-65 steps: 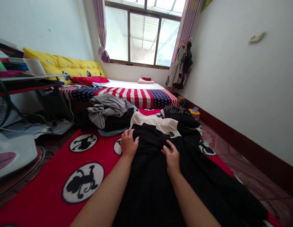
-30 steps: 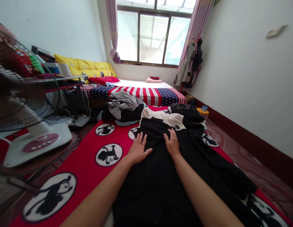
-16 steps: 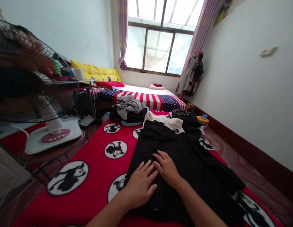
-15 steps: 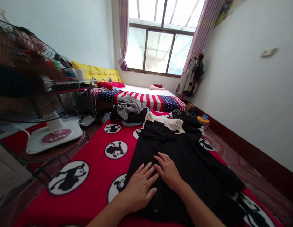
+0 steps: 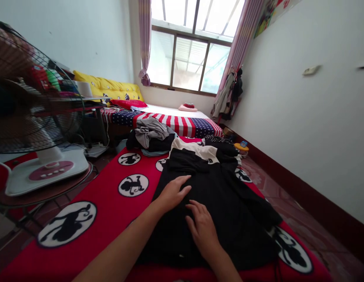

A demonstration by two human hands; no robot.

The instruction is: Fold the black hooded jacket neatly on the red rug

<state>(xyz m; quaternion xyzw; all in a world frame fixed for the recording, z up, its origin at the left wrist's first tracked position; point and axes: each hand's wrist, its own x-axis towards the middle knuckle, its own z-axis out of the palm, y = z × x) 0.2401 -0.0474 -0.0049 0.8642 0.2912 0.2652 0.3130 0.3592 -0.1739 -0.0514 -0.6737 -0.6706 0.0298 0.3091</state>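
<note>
A black garment [image 5: 229,199] lies spread flat on a red blanket [image 5: 105,196] printed with black-and-white monkey circles. My left hand [image 5: 172,192] rests palm down on the garment's left part, fingers apart and pointing right. My right hand [image 5: 203,229] lies flat on the cloth nearer to me, fingers spread. Neither hand grips anything. A white and black shirt [image 5: 199,150] lies just beyond the black garment.
A standing fan [image 5: 38,129] sits on the floor at left. A heap of grey and dark clothes [image 5: 151,137] lies further back. Behind it is a bed with a stars-and-stripes cover [image 5: 176,121]. A wall with a dark baseboard [image 5: 302,192] runs along the right.
Both hands slid along the black garment: the left moved up and away, the right drew back toward me. The view shifted slightly left.
</note>
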